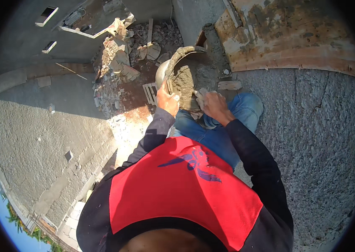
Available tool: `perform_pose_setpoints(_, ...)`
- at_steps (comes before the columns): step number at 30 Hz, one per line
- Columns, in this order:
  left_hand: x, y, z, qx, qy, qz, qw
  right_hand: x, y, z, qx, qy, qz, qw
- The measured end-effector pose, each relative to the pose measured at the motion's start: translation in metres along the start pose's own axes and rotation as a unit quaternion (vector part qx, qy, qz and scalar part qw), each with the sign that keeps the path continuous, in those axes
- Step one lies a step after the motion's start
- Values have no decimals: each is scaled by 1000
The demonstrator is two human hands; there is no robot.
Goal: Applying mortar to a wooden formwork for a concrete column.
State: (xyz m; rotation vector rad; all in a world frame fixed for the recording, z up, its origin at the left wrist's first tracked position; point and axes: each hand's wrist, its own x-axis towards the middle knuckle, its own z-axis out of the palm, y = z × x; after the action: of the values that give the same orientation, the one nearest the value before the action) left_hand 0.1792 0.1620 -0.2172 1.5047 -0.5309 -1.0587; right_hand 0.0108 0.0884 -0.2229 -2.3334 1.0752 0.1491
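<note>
Bowl (161, 74) of mortar (183, 80) held at the rim, mouth turned toward the right

From my distant seat, through the head camera, I see the bowl just beyond the person's knees, its pale outside facing left. Mortar coats the inside and sits thick along the far edge of the rim. What bears the weight underneath I cannot tell.

The left hand (168, 101) is closed on the near left edge of the rim. The right hand (215, 106) is by the near right edge, fingers curled; I cannot tell whether they wrap a tool. A wood block (229, 85) lies beyond the right hand, rubble (120, 69) spreads to the left of the bowl, and the jeans (219, 132) are close under both hands.

My worry is the rim. I judge that wet mortar could make the left hand slip, and with the mouth tipped sideways, the bowl could roll and drop its load on the jeans. A hard push from the right hand would add to that turn. If the footing is loose, I would expect rocking. Mortar caked on the far edge could also break off and fall outside.
</note>
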Motion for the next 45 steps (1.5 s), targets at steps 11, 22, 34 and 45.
perform_pose_setpoints(11,19,19,-5,-212,40,-83,973,-33,-12,-134,82,-11,16,996)
perform_pose_setpoints(22,41,-56,-32,-104,35,-22,994,-112,-119,-428,123,29,-60,990)
perform_pose_setpoints(34,50,-74,-38,-152,18,-48,987,-127,-125,-516,-208,265,159,928)
perform_pose_setpoints(45,23,8,-16,27,13,-56,998,-10,-15,-169,-246,39,52,967)
